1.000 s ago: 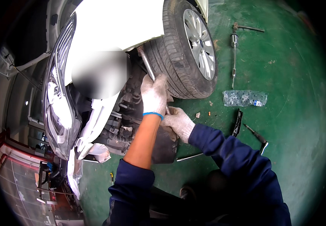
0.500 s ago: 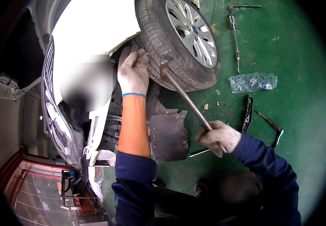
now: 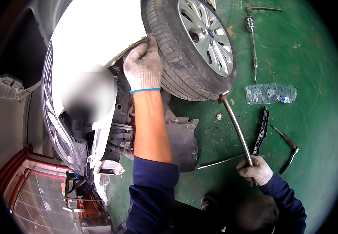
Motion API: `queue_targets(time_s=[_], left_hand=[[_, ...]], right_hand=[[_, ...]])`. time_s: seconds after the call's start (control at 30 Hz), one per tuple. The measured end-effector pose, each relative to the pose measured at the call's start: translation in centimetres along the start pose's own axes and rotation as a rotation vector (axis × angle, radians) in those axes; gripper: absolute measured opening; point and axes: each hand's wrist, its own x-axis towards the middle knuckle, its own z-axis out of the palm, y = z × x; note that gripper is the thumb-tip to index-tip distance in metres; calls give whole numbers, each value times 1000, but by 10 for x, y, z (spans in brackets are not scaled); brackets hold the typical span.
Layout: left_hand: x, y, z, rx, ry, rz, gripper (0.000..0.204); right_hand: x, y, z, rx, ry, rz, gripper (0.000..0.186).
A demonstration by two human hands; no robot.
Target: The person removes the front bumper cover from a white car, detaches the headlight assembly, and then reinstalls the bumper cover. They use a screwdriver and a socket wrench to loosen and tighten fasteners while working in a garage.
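Observation:
In my right hand [image 3: 255, 171] is the lower end of a hammer [image 3: 236, 124]. Its metal handle slants up to a small worn head near the bottom of the tire [image 3: 177, 66]. My left hand [image 3: 143, 66] is raised to the white fender [image 3: 102, 31], its fingers closed at the wheel-arch edge beside the tread. Part of the grip is hidden behind the hand. Both hands wear pale knit gloves. Below my left hand, dark underbody parts and a loose-looking black liner flap [image 3: 182, 142] show.
On the green floor to the right lie a slide-hammer-like rod [image 3: 253, 43], a clear plastic wrapper [image 3: 271, 94], a black plastic strip [image 3: 261, 132] and a ratchet-like tool [image 3: 288, 141]. A thin metal rod [image 3: 219, 161] lies near the flap.
The hammer has swung right and down, away from the tread. My left hand has gone from spread fingers to closed at the fender edge. The view has shifted slightly.

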Motion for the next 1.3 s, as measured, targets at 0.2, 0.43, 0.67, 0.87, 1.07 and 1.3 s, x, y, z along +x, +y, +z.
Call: queue_targets(time_s=[0.2, 0.43, 0.67, 0.87, 1.07, 1.3], left_hand=[[-9, -1, 11, 92, 40, 76, 22], [-17, -2, 9, 84, 94, 73, 20], [-18, -1, 14, 145, 88, 179, 32], [-18, -11, 19, -63, -25, 201, 59], [-23, -17, 21, -141, -108, 262, 67], [-16, -19, 10, -28, -110, 277, 45]], right_hand=[[14, -27, -8, -106, -72, -143, 32], [24, -133, -4, -181, 347, -537, 18], [41, -263, 18, -367, 322, -722, 43], [80, -269, 57, -370, 753, -939, 41], [99, -246, 114, -10, 699, -1199, 38], [114, -224, 149, -57, 673, -1092, 40]])
